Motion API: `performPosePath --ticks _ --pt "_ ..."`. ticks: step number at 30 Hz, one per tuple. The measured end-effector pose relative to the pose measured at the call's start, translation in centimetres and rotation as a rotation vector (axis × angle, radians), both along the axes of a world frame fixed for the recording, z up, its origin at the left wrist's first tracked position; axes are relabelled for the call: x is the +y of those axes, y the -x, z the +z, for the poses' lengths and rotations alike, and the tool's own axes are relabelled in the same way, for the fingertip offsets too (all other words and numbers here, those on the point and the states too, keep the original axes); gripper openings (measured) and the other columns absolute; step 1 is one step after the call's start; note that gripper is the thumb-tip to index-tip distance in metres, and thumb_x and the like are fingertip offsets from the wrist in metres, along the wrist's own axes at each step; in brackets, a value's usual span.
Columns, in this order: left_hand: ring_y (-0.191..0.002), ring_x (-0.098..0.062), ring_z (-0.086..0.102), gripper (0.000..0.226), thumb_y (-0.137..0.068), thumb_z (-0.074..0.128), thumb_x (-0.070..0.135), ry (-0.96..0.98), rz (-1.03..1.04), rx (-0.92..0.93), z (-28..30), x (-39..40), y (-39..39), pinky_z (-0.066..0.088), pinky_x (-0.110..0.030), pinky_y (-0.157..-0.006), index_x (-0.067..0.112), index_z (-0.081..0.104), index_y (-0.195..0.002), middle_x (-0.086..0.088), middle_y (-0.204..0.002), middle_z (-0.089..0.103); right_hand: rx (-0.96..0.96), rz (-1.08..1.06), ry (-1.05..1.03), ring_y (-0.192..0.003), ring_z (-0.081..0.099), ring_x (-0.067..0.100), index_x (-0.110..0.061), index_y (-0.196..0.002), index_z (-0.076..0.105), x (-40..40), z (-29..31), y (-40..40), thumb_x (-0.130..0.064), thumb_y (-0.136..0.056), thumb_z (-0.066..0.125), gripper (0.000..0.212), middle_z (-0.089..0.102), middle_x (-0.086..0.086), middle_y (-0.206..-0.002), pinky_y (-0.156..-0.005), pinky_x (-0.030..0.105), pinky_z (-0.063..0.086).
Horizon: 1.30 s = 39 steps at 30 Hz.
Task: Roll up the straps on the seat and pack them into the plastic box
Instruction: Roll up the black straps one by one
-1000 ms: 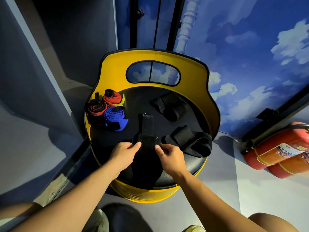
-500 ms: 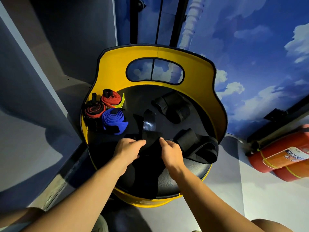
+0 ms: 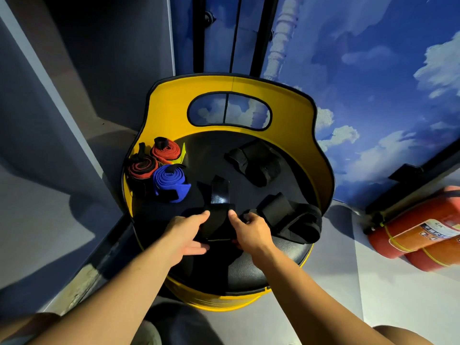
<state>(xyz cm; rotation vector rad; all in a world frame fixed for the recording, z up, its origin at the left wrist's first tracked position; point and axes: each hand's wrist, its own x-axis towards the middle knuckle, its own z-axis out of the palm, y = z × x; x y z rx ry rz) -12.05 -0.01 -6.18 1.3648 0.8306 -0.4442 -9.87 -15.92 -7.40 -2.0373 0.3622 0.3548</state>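
A black strap point(image 3: 219, 192) lies on the black seat point(image 3: 249, 270) of a yellow barrel chair, and its near end is wound into a thick roll between my hands. My left hand point(image 3: 185, 232) grips the roll's left side and my right hand point(image 3: 251, 231) grips its right side. Rolled straps sit at the seat's left: a blue one point(image 3: 170, 181), a red one point(image 3: 165, 150) and a red-and-black one point(image 3: 142, 169). Two loose black straps lie at the back point(image 3: 256, 163) and at the right point(image 3: 291, 217). No plastic box is in view.
The chair's yellow backrest point(image 3: 286, 105) curves round the seat's far side. Two red fire extinguishers point(image 3: 418, 235) lie on the floor to the right. A dark wall panel stands at the left and a sky-painted wall behind.
My hands have rolled the black strap further away from me; the roll is thicker and the flat length ahead of it is shorter. The camera has shifted slightly.
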Motion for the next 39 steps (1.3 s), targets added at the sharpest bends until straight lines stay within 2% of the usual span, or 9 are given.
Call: performPosePath --ticks 3,6,10,17,22,27,31,36,39 --pt "-0.082 -0.040 0.070 0.071 -0.081 0.080 0.044 0.064 0.073 -0.027 -0.1 -0.1 -0.1 0.062 -0.038 -0.067 0.011 0.054 -0.139 -0.019 -0.147 0.048 0.019 -0.060 -0.135 -0.094 0.071 0.022 -0.023 -0.087 0.069 -0.1 -1.1 -0.5 -0.080 -0.055 0.061 0.067 0.075 -0.004 -0.091 -0.089 0.048 0.057" --pt "-0.093 -0.041 0.069 0.086 -0.067 0.089 0.051 0.109 0.121 -0.023 -0.2 -0.1 -0.3 0.063 -0.038 -0.073 0.019 0.055 -0.139 -0.019 -0.148 0.047 0.056 -0.104 -0.229 -0.093 0.071 0.018 -0.024 -0.088 0.071 0.2 0.3 -0.2 -0.070 -0.057 0.069 0.056 0.076 -0.005 -0.092 -0.091 0.044 0.057" --pt "-0.101 -0.043 0.065 0.073 -0.062 0.093 0.045 0.196 0.144 -0.034 -0.2 -0.2 -0.4 0.062 -0.046 -0.080 0.024 0.064 -0.127 -0.017 -0.138 0.055 0.124 -0.164 -0.413 -0.083 0.069 0.016 -0.017 -0.091 0.069 -0.4 1.3 -0.4 -0.036 -0.082 0.077 0.023 0.075 0.001 -0.092 -0.068 0.031 0.052" --pt "-0.102 -0.035 0.071 0.042 -0.080 0.082 0.028 0.384 0.115 -0.157 2.4 -0.2 -0.9 0.057 -0.048 -0.092 0.015 0.069 -0.118 -0.014 -0.110 0.075 0.053 -0.113 -0.590 -0.068 0.065 0.008 -0.015 -0.092 0.068 -1.7 3.9 -0.9 -0.026 -0.080 0.078 0.020 0.069 0.000 -0.081 -0.053 0.020 0.047" --pt "-0.101 -0.036 0.071 0.050 -0.066 0.084 0.016 0.435 0.084 -0.266 6.2 -0.5 -1.9 0.059 -0.051 -0.079 0.009 0.070 -0.114 -0.017 -0.113 0.073 -0.018 -0.031 -0.636 -0.058 0.054 0.014 -0.022 -0.083 0.061 -3.5 6.9 -1.4 -0.036 -0.067 0.081 0.030 0.059 -0.001 -0.072 -0.054 0.028 0.038" --pt "-0.111 -0.035 0.068 0.068 -0.066 0.083 0.011 0.450 -0.052 -0.377 9.3 -0.7 -2.9 0.058 -0.057 -0.083 0.007 0.061 -0.129 -0.017 -0.125 0.068 -0.153 0.036 -0.690 -0.098 0.070 0.020 -0.017 -0.118 0.065 -4.9 10.3 -1.8 -0.025 -0.067 0.079 0.053 0.071 0.012 -0.115 -0.084 0.033 0.051" --pt "-0.115 -0.034 0.066 0.061 -0.071 0.076 0.013 0.355 -0.160 -0.510 10.6 -0.9 -2.8 0.056 -0.058 -0.088 0.016 0.061 -0.130 -0.011 -0.127 0.069 -0.198 0.169 -0.643 -0.114 0.066 0.021 -0.023 -0.128 0.066 -6.3 12.0 -1.9 -0.020 -0.070 0.073 0.058 0.070 0.005 -0.123 -0.098 0.039 0.051" --pt "-0.113 -0.034 0.066 0.059 -0.068 0.077 0.013 0.292 -0.158 -0.577 9.4 -2.2 -2.1 0.055 -0.062 -0.089 0.024 0.064 -0.125 -0.008 -0.126 0.066 -0.213 0.152 -0.705 -0.104 0.068 0.015 -0.019 -0.124 0.067 -7.1 11.0 -1.3 -0.011 -0.070 0.066 0.054 0.069 0.011 -0.123 -0.087 0.028 0.054" --pt "-0.112 -0.032 0.068 0.063 -0.067 0.087 0.010 0.294 -0.186 -0.556 9.2 -2.4 -2.7 0.055 -0.061 -0.088 0.024 0.066 -0.124 -0.008 -0.124 0.067 -0.222 0.166 -0.719 -0.102 0.067 0.017 -0.016 -0.121 0.068 -7.3 10.6 -1.8 -0.008 -0.071 0.063 0.051 0.070 0.011 -0.117 -0.088 0.031 0.054"
